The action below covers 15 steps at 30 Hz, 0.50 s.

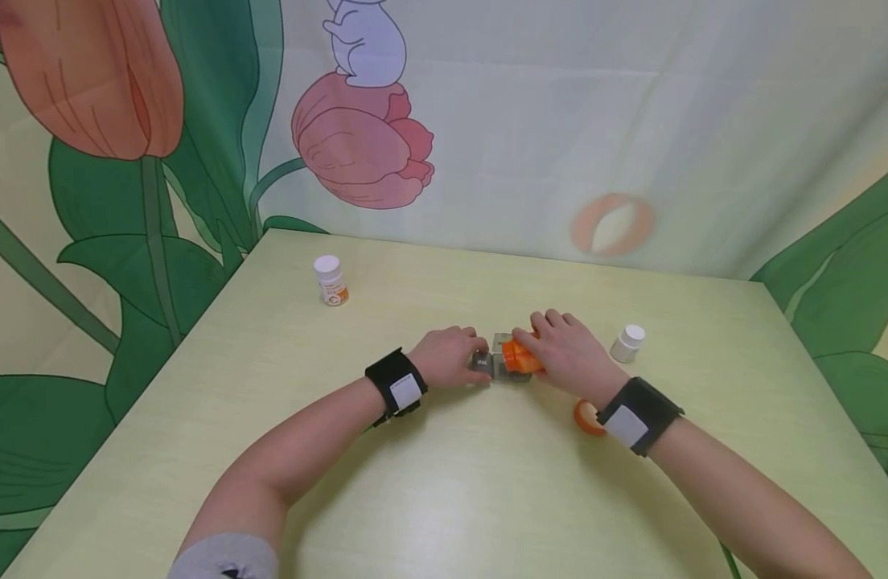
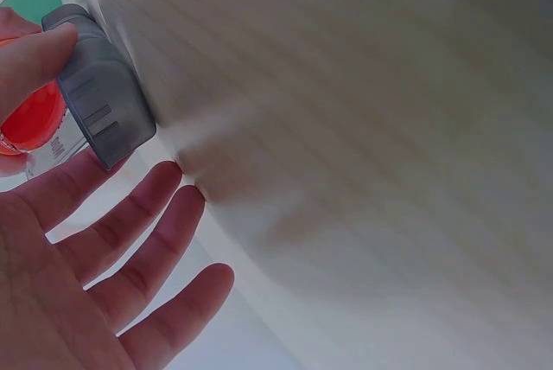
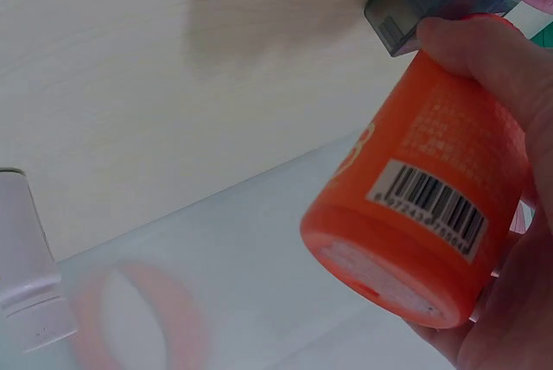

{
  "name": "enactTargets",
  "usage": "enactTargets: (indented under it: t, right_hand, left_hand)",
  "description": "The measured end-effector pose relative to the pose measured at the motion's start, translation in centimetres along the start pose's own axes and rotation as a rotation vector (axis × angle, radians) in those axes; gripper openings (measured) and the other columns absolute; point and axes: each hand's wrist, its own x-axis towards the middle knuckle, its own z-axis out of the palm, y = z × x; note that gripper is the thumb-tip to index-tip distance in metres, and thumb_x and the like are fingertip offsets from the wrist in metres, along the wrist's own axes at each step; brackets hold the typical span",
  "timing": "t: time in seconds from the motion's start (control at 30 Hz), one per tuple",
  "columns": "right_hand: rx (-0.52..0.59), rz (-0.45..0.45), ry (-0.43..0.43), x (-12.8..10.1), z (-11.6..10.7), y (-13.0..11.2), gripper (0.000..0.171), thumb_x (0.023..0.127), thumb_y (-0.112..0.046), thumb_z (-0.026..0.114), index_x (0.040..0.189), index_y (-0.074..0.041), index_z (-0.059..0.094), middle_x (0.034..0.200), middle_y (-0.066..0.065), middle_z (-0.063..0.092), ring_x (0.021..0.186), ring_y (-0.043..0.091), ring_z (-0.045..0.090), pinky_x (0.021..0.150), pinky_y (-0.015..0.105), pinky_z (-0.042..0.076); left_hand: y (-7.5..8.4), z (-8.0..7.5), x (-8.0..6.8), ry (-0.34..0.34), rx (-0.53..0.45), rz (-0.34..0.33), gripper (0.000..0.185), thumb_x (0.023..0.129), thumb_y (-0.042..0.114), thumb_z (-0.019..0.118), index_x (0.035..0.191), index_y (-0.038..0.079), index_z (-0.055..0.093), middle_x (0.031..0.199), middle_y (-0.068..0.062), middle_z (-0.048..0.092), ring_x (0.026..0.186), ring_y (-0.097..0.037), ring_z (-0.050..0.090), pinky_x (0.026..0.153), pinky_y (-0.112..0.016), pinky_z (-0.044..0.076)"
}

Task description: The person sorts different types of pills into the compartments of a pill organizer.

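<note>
My left hand (image 1: 447, 358) pinches the grey end of a small see-through box, which looks like a pill box (image 2: 104, 93), between thumb and index finger; the other fingers are spread beside it near the tabletop. My right hand (image 1: 567, 354) grips an orange bottle (image 3: 423, 188) with a barcode label. The bottle is tilted, its uncapped mouth pointing left over the box in the head view. Whether anything is coming out of the mouth cannot be seen. An orange ring-like cap (image 1: 587, 418) lies on the table near my right wrist, partly hidden by it.
A white bottle with an orange-marked label (image 1: 331, 281) stands at the back left of the pale table (image 1: 415, 498). A smaller white-capped bottle (image 1: 628, 344) stands right of my right hand. A printed cloth (image 1: 502, 145) hangs behind the table.
</note>
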Motion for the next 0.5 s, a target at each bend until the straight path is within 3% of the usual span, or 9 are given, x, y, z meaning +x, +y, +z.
enactTargets:
  t: [0.5]
  right_hand:
    - [-0.115, -0.038, 0.024, 0.51, -0.3, -0.37, 0.056, 0.072, -0.022, 0.086, 0.119, -0.007, 0.059, 0.101, 0.015, 0.057, 0.092, 0.033, 0.053, 0.082, 0.041, 0.047]
  left_hand:
    - [0.18, -0.36, -0.19, -0.018, -0.005, -0.001, 0.052, 0.086, 0.051, 0.069, 0.122, 0.015, 0.064, 0.098, 0.001, 0.058, 0.081, -0.015, 0.053, 0.064, -0.026, 0.045]
